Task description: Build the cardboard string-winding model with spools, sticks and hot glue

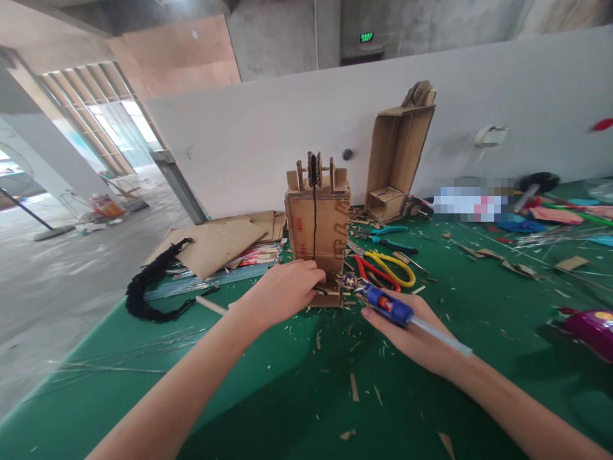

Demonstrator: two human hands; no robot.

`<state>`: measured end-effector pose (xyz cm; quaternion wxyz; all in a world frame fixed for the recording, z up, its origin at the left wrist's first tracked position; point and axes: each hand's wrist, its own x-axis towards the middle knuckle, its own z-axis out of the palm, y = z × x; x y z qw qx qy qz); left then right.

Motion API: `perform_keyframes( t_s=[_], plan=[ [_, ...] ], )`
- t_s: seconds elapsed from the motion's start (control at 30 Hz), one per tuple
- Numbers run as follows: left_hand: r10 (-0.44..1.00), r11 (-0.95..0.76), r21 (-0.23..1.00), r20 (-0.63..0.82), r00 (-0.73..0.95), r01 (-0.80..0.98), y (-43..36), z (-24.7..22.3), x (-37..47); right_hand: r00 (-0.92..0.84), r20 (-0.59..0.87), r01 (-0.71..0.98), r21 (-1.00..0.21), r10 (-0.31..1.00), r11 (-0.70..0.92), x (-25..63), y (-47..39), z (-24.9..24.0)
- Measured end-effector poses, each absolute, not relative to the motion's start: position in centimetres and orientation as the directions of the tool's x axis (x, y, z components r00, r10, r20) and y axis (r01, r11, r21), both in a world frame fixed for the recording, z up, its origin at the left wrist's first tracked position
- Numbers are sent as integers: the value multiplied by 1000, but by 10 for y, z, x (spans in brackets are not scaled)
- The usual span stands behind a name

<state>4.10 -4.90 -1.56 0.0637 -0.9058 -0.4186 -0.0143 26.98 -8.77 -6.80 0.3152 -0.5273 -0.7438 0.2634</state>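
Note:
A cardboard box with a pulley-like wheel on top stands upright in front of me. Black cord runs from the wheel down its front. My left hand is closed at the lower front of the box, where the cord's end shows near the fingertips; its grip is partly hidden. In my right hand is a blue hot glue gun with a clear glue stick out of its back. The gun's nozzle end, covered in scraps, points at the box's lower right side.
Scissors with red and yellow handles and teal-handled pliers lie right of the box. A second cardboard frame stands behind. Cardboard sheets and a black yarn bundle lie left. Scraps litter the green table.

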Motion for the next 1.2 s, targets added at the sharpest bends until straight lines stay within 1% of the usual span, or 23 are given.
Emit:
perform_keyframes(
  t_s=[0.1, 0.2, 0.27, 0.33, 0.43, 0.5, 0.57, 0.67, 0.77, 0.93, 1.2],
  plan=[
    [754, -652, -41, 75, 653, 757, -49, -14, 39, -339, 249, 682, -599, 907, 419, 275, -89, -72],
    [754, -655, 15, 77, 652, 756, -47, -12, 36, -509, 355, 700, -359, 784, 617, 287, -87, -76],
    [759, -651, 72, 66, 648, 756, -45, -9, 34, -606, 387, 687, -187, 695, 702, 296, -85, -77],
    [767, -640, 142, 50, 640, 755, -43, -7, 31, -661, 399, 676, -50, 635, 735, 301, -84, -76],
    [763, -634, 223, 23, 646, 741, -39, -4, 29, -712, 383, 665, 96, 589, 741, 300, -83, -74],
    [756, -638, 249, 19, 654, 729, -37, -4, 28, -728, 379, 662, 174, 571, 729, 295, -84, -75],
    [751, -644, 249, 25, 660, 723, -36, -5, 29, -730, 396, 667, 237, 557, 706, 290, -85, -75],
    [747, -655, 225, 45, 663, 722, -35, -8, 30, -731, 406, 673, 301, 548, 675, 283, -84, -76],
    [753, -653, 209, 67, 655, 728, -35, -9, 30, -742, 386, 665, 326, 548, 672, 279, -83, -77],
    [756, -651, 178, 67, 651, 737, -35, -10, 28, -740, 398, 669, 343, 543, 660, 274, -84, -77],
    [727, -685, 141, 71, 683, 715, -33, -12, 29, -732, 372, 679, 327, 571, 657, 271, -83, -78]
  ],
)
